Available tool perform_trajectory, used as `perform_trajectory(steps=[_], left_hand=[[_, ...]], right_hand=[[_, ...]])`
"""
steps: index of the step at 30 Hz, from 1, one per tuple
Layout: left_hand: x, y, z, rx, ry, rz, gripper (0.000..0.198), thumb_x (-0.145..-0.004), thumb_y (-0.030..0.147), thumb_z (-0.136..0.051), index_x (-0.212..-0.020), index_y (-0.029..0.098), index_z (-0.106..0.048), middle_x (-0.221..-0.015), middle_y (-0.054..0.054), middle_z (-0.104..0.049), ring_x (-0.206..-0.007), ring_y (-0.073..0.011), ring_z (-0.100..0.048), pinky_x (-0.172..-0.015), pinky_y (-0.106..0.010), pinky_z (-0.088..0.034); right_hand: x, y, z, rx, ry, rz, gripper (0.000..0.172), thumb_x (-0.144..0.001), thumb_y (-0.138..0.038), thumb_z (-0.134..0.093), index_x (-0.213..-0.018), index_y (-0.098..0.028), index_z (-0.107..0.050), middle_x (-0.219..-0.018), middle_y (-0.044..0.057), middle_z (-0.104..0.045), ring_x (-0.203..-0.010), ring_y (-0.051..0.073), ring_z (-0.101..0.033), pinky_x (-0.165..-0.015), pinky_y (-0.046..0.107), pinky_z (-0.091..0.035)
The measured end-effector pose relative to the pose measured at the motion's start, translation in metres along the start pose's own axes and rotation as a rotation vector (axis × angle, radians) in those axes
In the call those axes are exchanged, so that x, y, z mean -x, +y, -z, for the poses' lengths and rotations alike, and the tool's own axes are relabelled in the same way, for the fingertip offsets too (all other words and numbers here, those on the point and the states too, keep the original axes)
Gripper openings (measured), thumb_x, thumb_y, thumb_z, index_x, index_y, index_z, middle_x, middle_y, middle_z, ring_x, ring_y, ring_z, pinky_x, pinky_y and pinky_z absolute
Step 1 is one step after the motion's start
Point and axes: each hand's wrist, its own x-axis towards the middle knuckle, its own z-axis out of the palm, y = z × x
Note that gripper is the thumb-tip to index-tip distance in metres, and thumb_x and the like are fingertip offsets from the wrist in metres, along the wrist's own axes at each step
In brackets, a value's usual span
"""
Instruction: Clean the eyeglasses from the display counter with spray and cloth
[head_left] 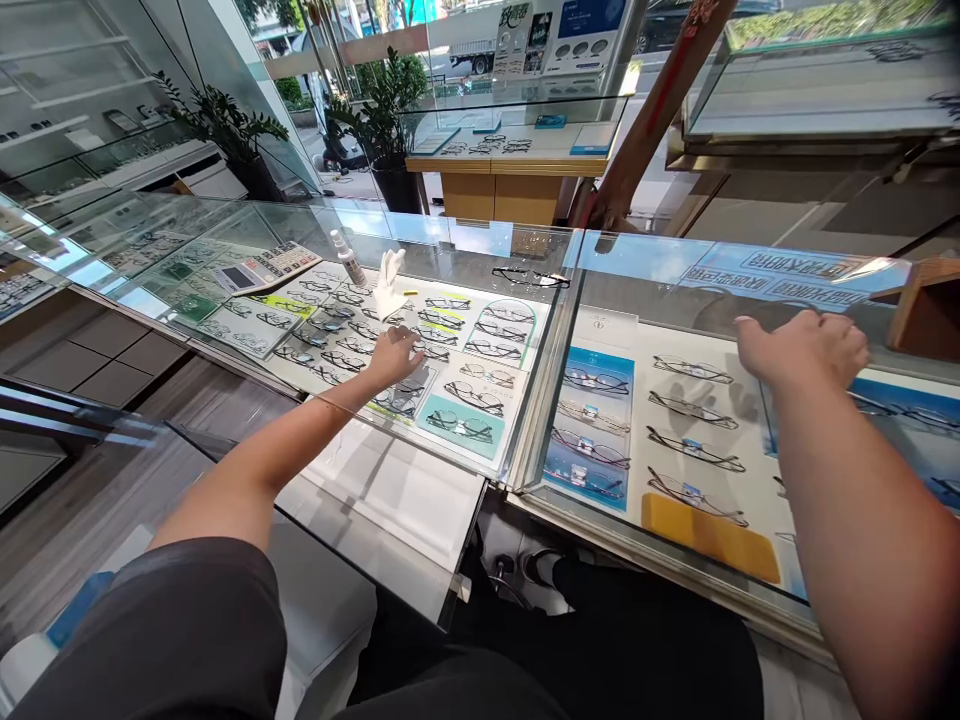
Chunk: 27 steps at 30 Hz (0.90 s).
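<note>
My left hand (pixel 396 357) is over the glass counter top, fingers apart and slightly bent, holding nothing that I can see. Just beyond it stands a crumpled white cloth or tissue (pixel 388 287), beside a small spray bottle (pixel 346 258). A pair of eyeglasses (pixel 531 278) lies on the glass to the right of the cloth. Over the right-hand counter my right hand (pixel 806 345) is palm down, its thumb away from the fingers; the fingertips are partly hidden. Nearest to it is a brown wooden box (pixel 926 315). Rows of eyeglass frames (pixel 691 408) show under the glass.
A calculator (pixel 268 268) lies at the left on the counter. A yellow case (pixel 710 537) sits under the right-hand glass. In front of me a drawer (pixel 397 490) is pulled out. Potted plants (pixel 386 110) and a display table (pixel 517 165) stand beyond.
</note>
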Motion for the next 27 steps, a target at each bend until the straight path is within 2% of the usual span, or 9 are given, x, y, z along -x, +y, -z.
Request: perform_trajectory(steps=[2, 5, 8, 11, 15, 18, 21, 23, 27], left_hand=[[-0.008, 0.01, -0.007, 0.065, 0.057, 0.014, 0.05, -0.11, 0.046, -0.048, -0.149, 0.022, -0.068, -0.15, -0.019, -0.069, -0.148, -0.0409, -0.055, -0.123, -0.059, -0.043], [-0.02, 0.023, -0.02, 0.132, 0.116, -0.045, 0.049, -0.109, 0.045, -0.05, -0.149, 0.022, -0.066, -0.159, -0.018, -0.064, -0.153, -0.0368, -0.051, -0.131, -0.056, -0.035], [-0.037, 0.034, -0.028, 0.137, 0.149, -0.077, 0.048, -0.109, 0.043, -0.05, -0.149, 0.021, -0.067, -0.166, -0.018, -0.059, -0.156, -0.0363, -0.049, -0.131, -0.054, -0.033], [-0.064, 0.042, -0.031, 0.188, 0.198, -0.06, 0.049, -0.109, 0.041, -0.048, -0.148, 0.019, -0.068, -0.164, -0.02, -0.061, -0.154, -0.0376, -0.051, -0.126, -0.055, -0.036], [-0.112, 0.046, -0.025, 0.209, 0.217, -0.037, 0.048, -0.106, 0.033, -0.048, -0.149, 0.022, -0.069, -0.163, -0.018, -0.063, -0.155, -0.0408, -0.048, -0.123, -0.061, -0.037], [-0.152, 0.042, -0.022, 0.179, 0.163, -0.047, 0.051, -0.103, 0.029, -0.048, -0.149, 0.023, -0.07, -0.166, -0.016, -0.063, -0.16, -0.0436, -0.042, -0.126, -0.065, -0.033], [-0.184, 0.038, -0.026, 0.157, 0.025, 0.004, 0.057, -0.105, 0.033, -0.042, -0.154, 0.022, -0.067, -0.171, -0.014, -0.059, -0.164, -0.0447, -0.035, -0.131, -0.068, -0.026], [-0.199, 0.036, -0.032, 0.148, -0.05, 0.026, 0.06, -0.105, 0.036, -0.039, -0.156, 0.022, -0.067, -0.174, -0.013, -0.056, -0.167, -0.045, -0.031, -0.132, -0.068, -0.023], [-0.213, 0.037, -0.046, 0.135, -0.12, 0.038, 0.061, -0.105, 0.039, -0.04, -0.156, 0.022, -0.068, -0.177, -0.013, -0.053, -0.168, -0.0463, -0.028, -0.133, -0.068, -0.019]], right_hand=[[0.004, -0.003, 0.003, 0.01, -0.001, -0.006, 0.091, -0.101, -0.061, -0.046, -0.166, 0.003, -0.05, -0.175, 0.034, -0.044, -0.166, 0.046, -0.038, -0.137, 0.058, -0.029], [0.008, -0.006, 0.007, 0.037, -0.015, -0.006, 0.092, -0.102, -0.06, -0.044, -0.166, 0.007, -0.048, -0.176, 0.035, -0.043, -0.167, 0.047, -0.037, -0.138, 0.056, -0.029], [0.01, -0.008, 0.011, 0.052, -0.017, -0.009, 0.092, -0.102, -0.06, -0.043, -0.165, 0.006, -0.049, -0.175, 0.035, -0.044, -0.165, 0.047, -0.04, -0.137, 0.056, -0.031], [0.01, -0.007, 0.012, 0.06, -0.028, -0.004, 0.092, -0.101, -0.06, -0.044, -0.165, 0.005, -0.049, -0.175, 0.034, -0.045, -0.165, 0.047, -0.041, -0.137, 0.057, -0.033], [0.007, -0.005, 0.011, 0.081, -0.023, 0.003, 0.091, -0.101, -0.06, -0.044, -0.164, 0.005, -0.051, -0.174, 0.035, -0.045, -0.165, 0.047, -0.041, -0.137, 0.059, -0.034], [0.004, -0.001, 0.008, 0.1, -0.014, 0.002, 0.091, -0.099, -0.062, -0.043, -0.162, 0.003, -0.054, -0.173, 0.033, -0.048, -0.164, 0.048, -0.043, -0.136, 0.059, -0.037], [0.0, 0.004, 0.004, 0.09, 0.013, 0.005, 0.088, -0.099, -0.063, -0.043, -0.161, -0.002, -0.057, -0.173, 0.031, -0.049, -0.162, 0.048, -0.045, -0.134, 0.062, -0.04], [0.0, 0.005, 0.003, 0.086, 0.015, 0.013, 0.089, -0.099, -0.064, -0.04, -0.163, -0.004, -0.055, -0.175, 0.03, -0.048, -0.162, 0.048, -0.044, -0.133, 0.063, -0.04], [0.003, 0.002, 0.008, 0.134, -0.033, -0.005, 0.095, -0.1, -0.066, -0.033, -0.167, -0.001, -0.049, -0.179, 0.03, -0.042, -0.166, 0.047, -0.039, -0.136, 0.061, -0.037]])
